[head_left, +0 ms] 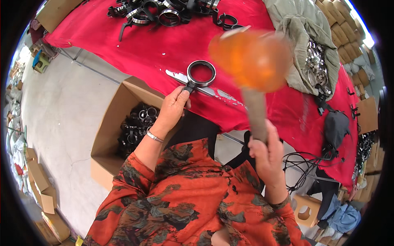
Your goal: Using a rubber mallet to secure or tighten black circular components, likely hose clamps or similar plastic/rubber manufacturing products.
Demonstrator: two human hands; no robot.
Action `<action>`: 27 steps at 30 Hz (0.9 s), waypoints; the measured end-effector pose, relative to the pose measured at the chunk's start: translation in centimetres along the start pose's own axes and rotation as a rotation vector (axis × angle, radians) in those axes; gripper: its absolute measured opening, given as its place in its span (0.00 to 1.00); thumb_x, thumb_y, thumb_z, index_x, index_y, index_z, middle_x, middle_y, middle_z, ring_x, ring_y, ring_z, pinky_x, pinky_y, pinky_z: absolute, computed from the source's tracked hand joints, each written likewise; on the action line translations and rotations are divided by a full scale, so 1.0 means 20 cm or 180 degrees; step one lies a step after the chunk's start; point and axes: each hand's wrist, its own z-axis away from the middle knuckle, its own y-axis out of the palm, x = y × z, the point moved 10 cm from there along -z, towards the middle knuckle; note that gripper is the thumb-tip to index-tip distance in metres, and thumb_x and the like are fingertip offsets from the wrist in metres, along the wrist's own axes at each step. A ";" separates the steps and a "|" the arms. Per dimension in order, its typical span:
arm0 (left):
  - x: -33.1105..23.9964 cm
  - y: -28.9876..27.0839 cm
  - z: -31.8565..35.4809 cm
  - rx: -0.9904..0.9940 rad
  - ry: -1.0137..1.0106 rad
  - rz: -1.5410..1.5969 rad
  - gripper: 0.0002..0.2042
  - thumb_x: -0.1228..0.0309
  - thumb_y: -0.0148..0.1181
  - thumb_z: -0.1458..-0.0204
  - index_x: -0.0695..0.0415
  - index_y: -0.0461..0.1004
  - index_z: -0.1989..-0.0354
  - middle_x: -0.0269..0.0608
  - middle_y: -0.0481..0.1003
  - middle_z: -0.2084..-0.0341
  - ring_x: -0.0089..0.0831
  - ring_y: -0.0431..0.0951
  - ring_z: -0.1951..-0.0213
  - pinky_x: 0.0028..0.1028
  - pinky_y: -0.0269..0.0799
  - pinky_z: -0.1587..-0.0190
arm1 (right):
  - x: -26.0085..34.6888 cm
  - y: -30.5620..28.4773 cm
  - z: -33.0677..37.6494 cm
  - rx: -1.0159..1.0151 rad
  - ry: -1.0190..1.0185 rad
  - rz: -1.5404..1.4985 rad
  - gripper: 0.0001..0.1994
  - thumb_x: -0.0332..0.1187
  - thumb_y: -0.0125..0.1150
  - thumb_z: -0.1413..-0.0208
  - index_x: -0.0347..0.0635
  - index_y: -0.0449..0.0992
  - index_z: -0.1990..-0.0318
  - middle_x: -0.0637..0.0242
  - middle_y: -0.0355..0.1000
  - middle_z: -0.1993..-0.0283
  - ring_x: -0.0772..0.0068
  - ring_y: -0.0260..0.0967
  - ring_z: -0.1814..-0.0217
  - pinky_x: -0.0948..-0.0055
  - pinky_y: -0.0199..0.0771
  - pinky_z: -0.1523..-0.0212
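Observation:
My left hand (174, 105) grips the short black handle of a ring-shaped part (189, 74), a black outer band with a metal ring in it. It is held over the near edge of the red-covered table (135, 53), above a pale metal strip (205, 91). In my right hand (269, 158) is a mallet (255, 112), its stick pointing up and its orange head raised over the table to the right of the ring. The mallet head is blurred and hides part of the table.
More black and metal rings (169, 17) lie at the far side of the table. A grey-green sack (293, 45) of metal rings sits at the right, near a dark pouch (336, 129) and black cords (301, 166). Below left stands a cardboard box (107, 131) of black ring parts.

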 end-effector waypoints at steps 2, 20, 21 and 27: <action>0.01 0.01 0.01 -0.0003 0.0001 0.0042 0.16 0.56 0.46 0.38 0.57 0.70 0.63 0.29 0.69 0.81 0.15 0.65 0.82 0.17 0.61 0.80 | -0.11 0.09 0.04 0.0327 0.0131 0.0903 0.21 0.32 0.54 0.42 0.31 0.63 0.43 0.52 0.71 0.70 0.54 0.71 0.71 0.66 0.71 0.65; 0.02 0.00 0.00 -0.0061 0.0071 0.0011 0.17 0.58 0.47 0.38 0.61 0.71 0.67 0.31 0.67 0.82 0.21 0.66 0.77 0.23 0.62 0.72 | -0.08 0.13 -0.44 0.0398 0.1447 0.0075 0.19 0.41 0.54 0.40 0.36 0.68 0.49 0.71 0.65 0.78 0.81 0.61 0.81 0.76 0.63 0.79; 0.02 0.00 0.00 -0.0075 0.0055 0.0031 0.17 0.58 0.47 0.38 0.61 0.71 0.67 0.31 0.67 0.82 0.21 0.66 0.77 0.23 0.62 0.72 | -0.02 0.12 -0.45 0.0390 0.1265 0.0097 0.19 0.41 0.53 0.40 0.36 0.68 0.48 0.70 0.66 0.78 0.82 0.62 0.81 0.76 0.64 0.79; 0.00 0.02 0.00 -0.0053 0.0227 -0.0138 0.17 0.58 0.47 0.38 0.61 0.71 0.66 0.33 0.68 0.82 0.21 0.67 0.76 0.25 0.64 0.71 | -0.08 0.18 -0.44 0.0292 0.0403 0.1202 0.20 0.40 0.54 0.40 0.33 0.66 0.48 0.50 0.69 0.75 0.59 0.68 0.76 0.64 0.68 0.73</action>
